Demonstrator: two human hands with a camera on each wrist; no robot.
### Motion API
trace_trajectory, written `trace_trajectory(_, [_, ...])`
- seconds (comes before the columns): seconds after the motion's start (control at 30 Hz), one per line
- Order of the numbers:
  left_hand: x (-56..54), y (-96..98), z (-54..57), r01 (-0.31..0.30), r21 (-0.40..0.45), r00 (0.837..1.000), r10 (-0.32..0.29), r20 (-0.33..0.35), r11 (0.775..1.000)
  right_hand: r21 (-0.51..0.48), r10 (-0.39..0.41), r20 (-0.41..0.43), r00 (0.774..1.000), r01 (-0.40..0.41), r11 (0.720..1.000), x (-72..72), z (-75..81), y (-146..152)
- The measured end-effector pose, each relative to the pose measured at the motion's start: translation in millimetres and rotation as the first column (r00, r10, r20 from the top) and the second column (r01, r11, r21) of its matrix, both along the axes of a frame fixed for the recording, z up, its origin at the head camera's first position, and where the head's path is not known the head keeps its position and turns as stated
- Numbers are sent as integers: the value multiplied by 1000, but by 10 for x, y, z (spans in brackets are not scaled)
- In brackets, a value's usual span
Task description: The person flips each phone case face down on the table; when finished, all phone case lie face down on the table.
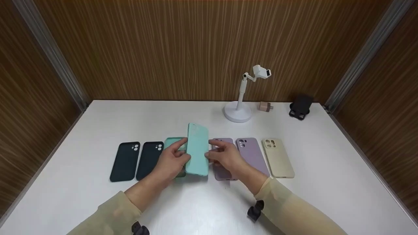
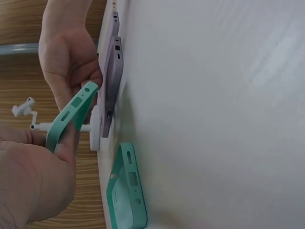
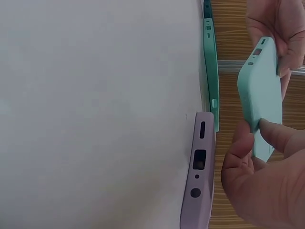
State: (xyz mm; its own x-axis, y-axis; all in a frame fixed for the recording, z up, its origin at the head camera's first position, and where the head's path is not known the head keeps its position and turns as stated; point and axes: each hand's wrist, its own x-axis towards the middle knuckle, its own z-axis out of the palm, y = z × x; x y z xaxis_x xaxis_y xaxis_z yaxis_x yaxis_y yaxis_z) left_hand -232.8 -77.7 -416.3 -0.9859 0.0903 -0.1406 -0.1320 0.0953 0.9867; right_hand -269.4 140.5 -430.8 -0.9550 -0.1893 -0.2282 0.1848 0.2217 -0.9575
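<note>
The left hand (image 1: pixel 171 160) and right hand (image 1: pixel 228 157) have fingers pinching opposite long edges of the mint-green phone case (image 1: pixel 197 150), raised above the counter (image 1: pixel 202 209); uneven release could tip it onto the lilac phone case (image 1: pixel 222 173).

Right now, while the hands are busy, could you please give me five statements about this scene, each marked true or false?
1. The left hand and the right hand both hold one mint-green phone case. True.
2. That held case lies flat on the tabletop. False: it is raised above the white tabletop.
3. Two dark phone cases lie at the left end of the row. True.
4. The beige case lies between the two purple ones. False: the beige phone case is to the right of both purple phone cases.
5. A white stand rises behind the row of cases. True.
</note>
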Motion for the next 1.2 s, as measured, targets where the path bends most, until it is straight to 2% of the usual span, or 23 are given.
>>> trace_trajectory(0.23, [-106, -62, -117, -49, -89, 997, 44, -60, 995, 90, -1, -31, 1000, 4, 996, -9, -6, 14])
trace_trajectory(0.53, [-220, -42, -263, -50, -191, 998, 44, -34, 980, 244, 12, -94, 995, 11, 970, -22, -20, 20])
trace_trajectory(0.77, [-243, -23, -355, -46, -266, 999, 43, -16, 963, 334, 57, -142, 988, -7, 942, -22, -36, 29])
trace_trajectory(0.97, [-233, -21, -382, -31, -264, 999, 25, -24, 964, 398, 79, -169, 982, -5, 917, -14, -55, 14])
trace_trajectory(1.2, [-225, -38, -401, -6, -259, 1000, 2, -15, 966, 437, 72, -148, 986, 0, 900, -22, -61, -15])
